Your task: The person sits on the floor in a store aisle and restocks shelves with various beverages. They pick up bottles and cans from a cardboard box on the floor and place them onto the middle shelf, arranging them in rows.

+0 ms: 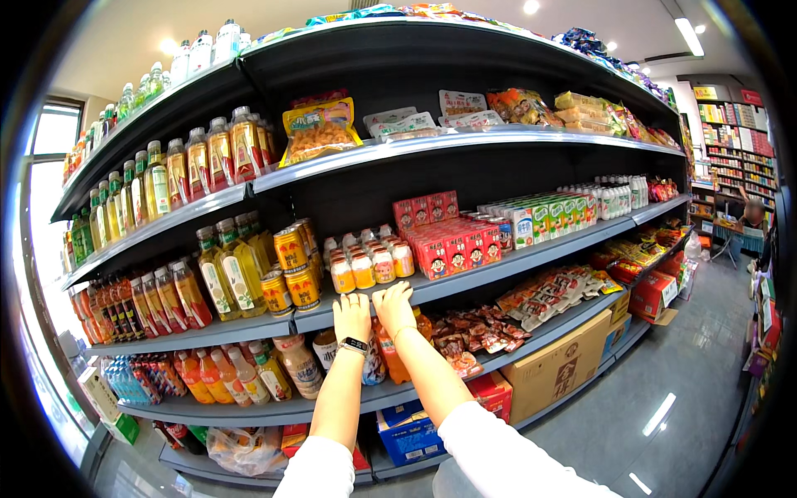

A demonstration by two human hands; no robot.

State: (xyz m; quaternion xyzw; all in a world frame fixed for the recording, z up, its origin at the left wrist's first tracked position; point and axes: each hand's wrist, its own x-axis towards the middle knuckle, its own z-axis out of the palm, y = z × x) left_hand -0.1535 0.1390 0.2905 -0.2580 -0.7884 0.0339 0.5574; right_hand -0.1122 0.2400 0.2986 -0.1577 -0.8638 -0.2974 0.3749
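Both hands rest side by side at the front edge of the middle grey shelf [529, 258], palms down with bent fingers. My left hand [352, 315], with a smartwatch [354, 345] at its wrist, touches the edge below small orange bottles [364, 274] with white caps. Close by on its right, my right hand [393, 306] lies on the same edge. Neither hand appears to hold anything. Gold drink cans [303, 288] are stacked left of the bottles. Small red milk cartons [457, 252] stand in rows to their right. Forearms partly hide bottles on the shelf below.
Bottled drinks [208, 155] line the left shelves. Packaged snacks [554, 295] lie on the lower right shelf. A cardboard box [557, 367] and a blue box [410, 439] sit at the bottom. Grey floor [675, 348] runs along the right, where a person [752, 215] sits far back.
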